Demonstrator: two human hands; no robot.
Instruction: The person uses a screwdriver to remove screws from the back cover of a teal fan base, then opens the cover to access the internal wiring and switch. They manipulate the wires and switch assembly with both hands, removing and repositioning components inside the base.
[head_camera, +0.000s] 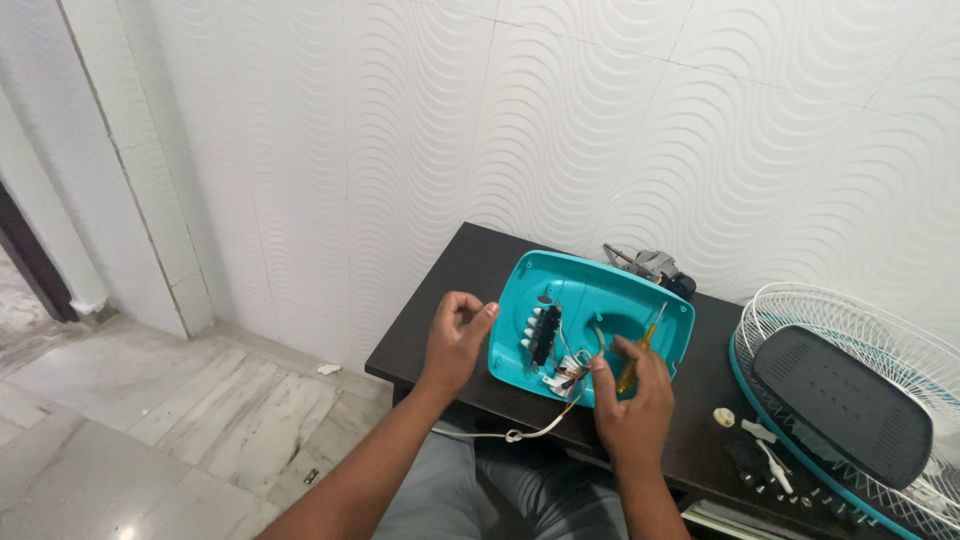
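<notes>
Bracing the teal fan base (600, 300) with your left hand (455, 340) makes sense here: thumb on its left rim, fingers curled loose, nothing gripped inside them. It's there to stop the shell sliding. The base lies upside down on the dark desk (460, 290), hollow side up, so the switch block (541, 335) w/ its row of white buttons and the wire bundle (570, 372) are exposed to you.

Your right hand (632, 400) is closed round the yellow-handled screwdriver (640, 352), shaft angled up and away twd the far rim, tip over the inside of the shell. Held that way the blade stays clear of the wires under your thumb.

White power cord (510, 434) runs out of the base's near edge and droops over the desk front onto your lap, so it's off the work area.

Room: the base sits close to the desk's near-left corner, its front edge almost at the lip, not much margin if it gets pushed twd you. Left of the desk is open floor. Behind, the motor (650, 268) sits just beside the base against the wall, so no space to slide back. To the right, the fan guard (850, 390) w/ dark cover crowds the desk; loose screws (775, 487) and small white parts (760, 432) lie between it and your right wrist. Mind your elbow there.
</notes>
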